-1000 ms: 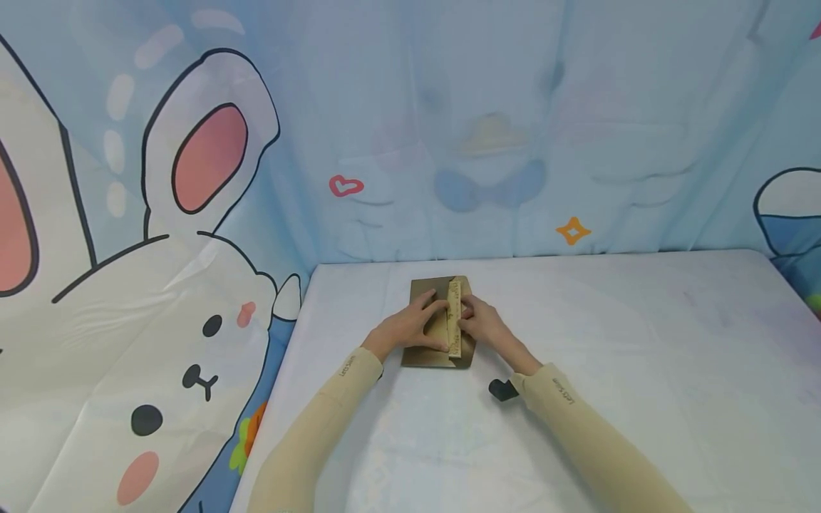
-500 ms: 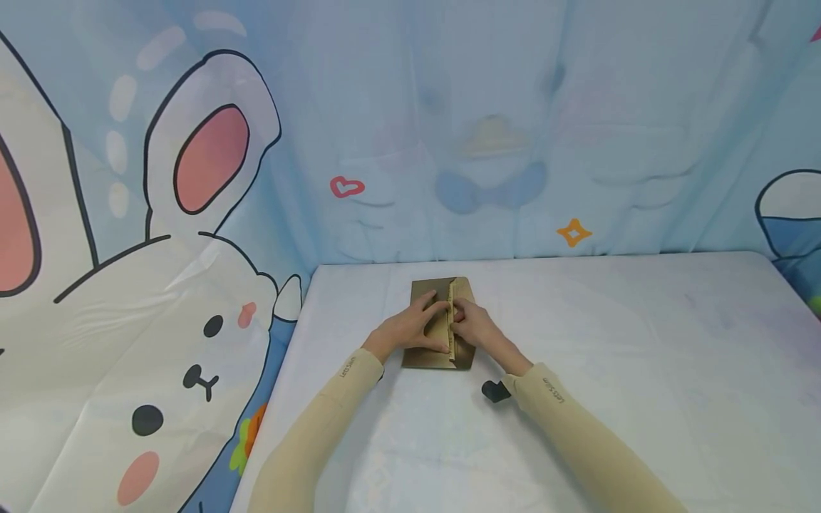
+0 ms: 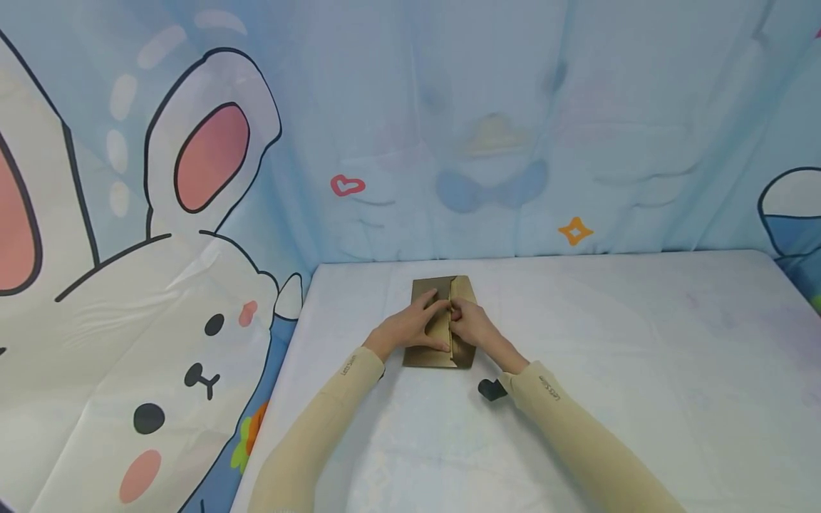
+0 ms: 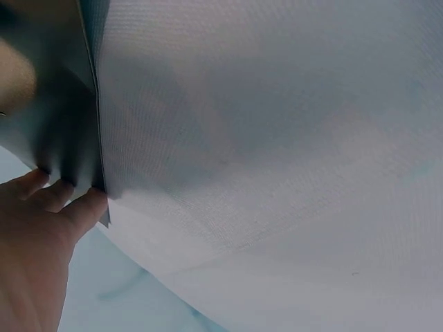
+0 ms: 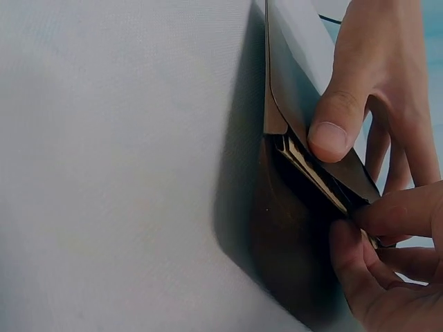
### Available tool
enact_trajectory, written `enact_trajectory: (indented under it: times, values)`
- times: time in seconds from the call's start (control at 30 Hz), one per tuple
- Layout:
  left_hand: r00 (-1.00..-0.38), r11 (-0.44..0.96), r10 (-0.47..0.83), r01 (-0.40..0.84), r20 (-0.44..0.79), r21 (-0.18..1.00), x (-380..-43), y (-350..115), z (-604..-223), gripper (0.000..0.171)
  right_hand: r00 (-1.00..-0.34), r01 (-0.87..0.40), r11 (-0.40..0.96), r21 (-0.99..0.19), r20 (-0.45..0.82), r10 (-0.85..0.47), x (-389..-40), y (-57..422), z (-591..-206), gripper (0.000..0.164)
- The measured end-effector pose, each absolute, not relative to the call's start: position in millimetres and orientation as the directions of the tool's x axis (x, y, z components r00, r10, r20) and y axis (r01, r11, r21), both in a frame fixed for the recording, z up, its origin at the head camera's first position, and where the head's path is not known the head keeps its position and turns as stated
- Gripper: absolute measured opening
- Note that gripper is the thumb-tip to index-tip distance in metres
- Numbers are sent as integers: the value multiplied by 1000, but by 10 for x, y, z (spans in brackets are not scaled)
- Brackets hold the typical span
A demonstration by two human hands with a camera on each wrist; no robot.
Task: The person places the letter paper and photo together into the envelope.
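A gold-brown envelope (image 3: 428, 358) lies on the table with its flap (image 5: 294, 235) spread to the right. My left hand (image 3: 405, 329) rests on the envelope's body, thumb and fingers spread near the mouth. In the right wrist view, the left thumb (image 5: 339, 135) presses beside the opening. My right hand (image 3: 476, 324) pinches the edge of a gold card (image 5: 313, 174) at the mouth. Only a thin edge of this card shows; most is inside the envelope. In the left wrist view, several left fingers (image 4: 84, 213) touch the envelope's edge.
A white cloth covers the table (image 3: 609, 356). Behind it hangs a light blue curtain (image 3: 385, 107), with a printed rabbit (image 3: 192, 320) at the left. A black shape (image 3: 491, 390) shows by the right sleeve.
My right hand has moved left, and the patterned card has slid left into the envelope until just its edge shows. The left hand has stayed in place.
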State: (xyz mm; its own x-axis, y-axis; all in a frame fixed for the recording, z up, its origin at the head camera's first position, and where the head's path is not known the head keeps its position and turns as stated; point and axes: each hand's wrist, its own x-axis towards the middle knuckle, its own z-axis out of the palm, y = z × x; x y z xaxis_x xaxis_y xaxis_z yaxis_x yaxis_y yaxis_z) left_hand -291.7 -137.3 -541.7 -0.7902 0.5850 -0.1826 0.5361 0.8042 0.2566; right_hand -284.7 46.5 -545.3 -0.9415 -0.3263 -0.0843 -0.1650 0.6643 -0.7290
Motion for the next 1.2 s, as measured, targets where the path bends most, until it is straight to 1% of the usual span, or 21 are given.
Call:
enact_trajectory:
  times: [0.3,0.43,0.5,0.57,0.63,0.67,0.73,0.83,0.93,1.07,1.2]
  values:
    - [-778,794,603,565,-176,222,-2909,-1358,-5409,94,-943,-129,669,-731,-117,-310,-2823,493,-5479,35]
    - [-771,787,616,592,-163,173,-2889,-1350,-5420,92,-944,-121,659,-742,-120,-309,-2793,567,-5483,28]
    - [-771,786,617,596,-158,163,-2880,-1343,-5428,91,-944,-114,653,-749,-123,-306,-2777,622,-5486,28]
    - [-772,788,615,597,-159,152,-2871,-1340,-5439,90,-942,-109,647,-755,-128,-309,-2755,689,-5493,33]
    - [-773,789,614,596,-160,151,-2862,-1345,-5453,89,-946,-111,648,-754,-120,-302,-2731,766,-5506,43]
    - [-774,789,614,595,-159,152,-2858,-1354,-5464,89,-947,-116,649,-752,-112,-300,-2713,811,-5506,47]
    - [-777,792,610,588,-157,164,-2839,-1372,-5478,88,-954,-127,656,-744,-90,-287,-2677,914,-5519,49]
    - [-788,799,597,567,-151,200,-2807,-1398,-5500,85,-964,-147,676,-722,-48,-261,-2631,1106,-5530,45]
    - [-799,806,585,554,-139,210,-2782,-1411,-5519,81,-971,-163,698,-698,-10,-237,-2611,1324,-5546,43]
    - [-806,801,589,570,-66,182,-2783,-1409,-5535,78,-977,-185,730,-658,41,-210,-2570,1629,-5521,44]
    - [-844,812,536,527,36,251,-2786,-1482,-5452,78,-976,-213,779,-590,98,-193,-2507,1959,-5425,50]
